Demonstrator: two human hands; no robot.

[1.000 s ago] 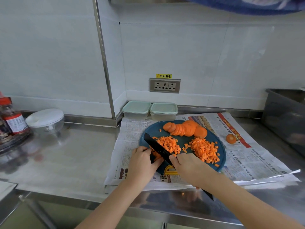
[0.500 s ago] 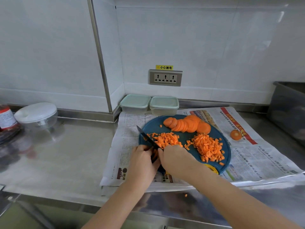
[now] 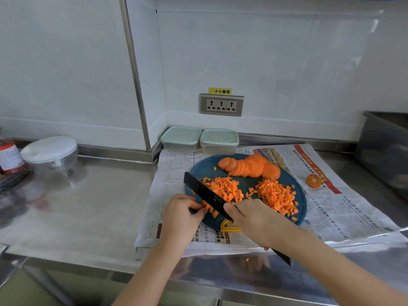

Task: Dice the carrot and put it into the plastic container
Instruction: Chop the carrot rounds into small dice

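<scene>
A round blue cutting board (image 3: 247,186) lies on newspaper. On it sit a row of carrot slices (image 3: 249,166) at the back and two heaps of diced carrot (image 3: 225,188), (image 3: 276,196). My right hand (image 3: 254,219) grips the handle of a black knife (image 3: 205,193), whose blade slants across the left heap. My left hand (image 3: 183,215) pinches a few carrot strips (image 3: 209,208) under the blade at the board's near left edge. Two lidded plastic containers (image 3: 181,138), (image 3: 219,140) stand against the wall behind the board.
A carrot end (image 3: 313,181) lies on the newspaper (image 3: 344,202) right of the board. A white-lidded clear bowl (image 3: 49,153) and a red-labelled bottle (image 3: 10,157) stand at the left. A dark bin (image 3: 384,151) is at the right. One carrot bit (image 3: 247,259) lies near the steel counter's front edge.
The knife keeps chopping at the board's near left edge, lifting and coming down beside my left fingers. The head camera shifted, so the scene moved slightly.
</scene>
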